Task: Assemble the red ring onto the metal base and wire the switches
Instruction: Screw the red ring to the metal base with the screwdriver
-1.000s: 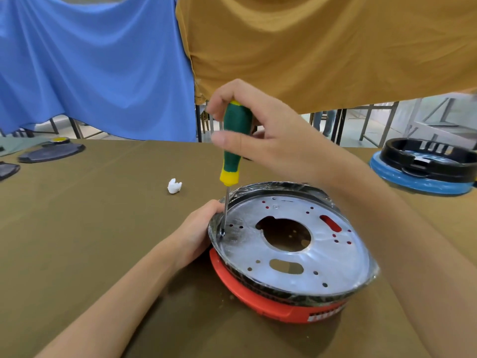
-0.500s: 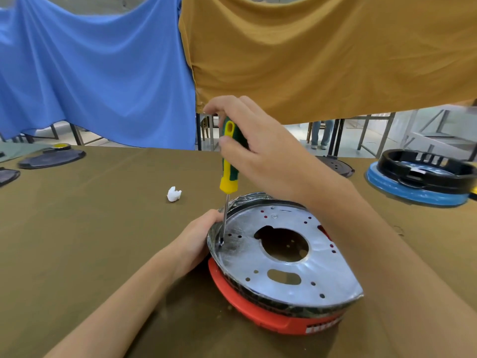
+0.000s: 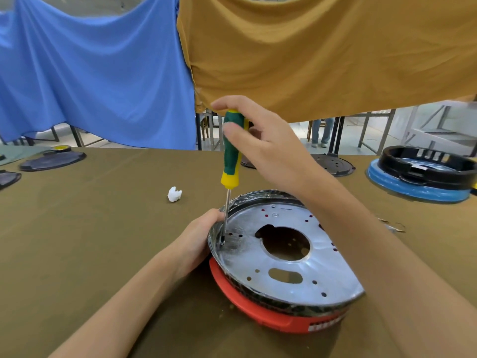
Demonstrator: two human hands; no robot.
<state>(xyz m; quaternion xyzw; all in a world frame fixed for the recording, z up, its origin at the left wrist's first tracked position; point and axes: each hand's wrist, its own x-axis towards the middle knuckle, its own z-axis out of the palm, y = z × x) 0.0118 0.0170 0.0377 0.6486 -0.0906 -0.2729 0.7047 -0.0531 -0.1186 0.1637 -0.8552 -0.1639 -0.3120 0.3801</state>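
**Driving a screw at the rim of the metal base**

Head view: we see the metal base lying tilted on top of the red ring on the olive-covered table, near its front edge. The right hand wraps its fingers round the green-and-yellow screwdriver, held almost upright so the tip sits in a hole at the base's left rim. The left hand grips that same rim just beside the tip; we judge it steadies the stack against the turning. A small white plastic part lies well apart on the cloth.
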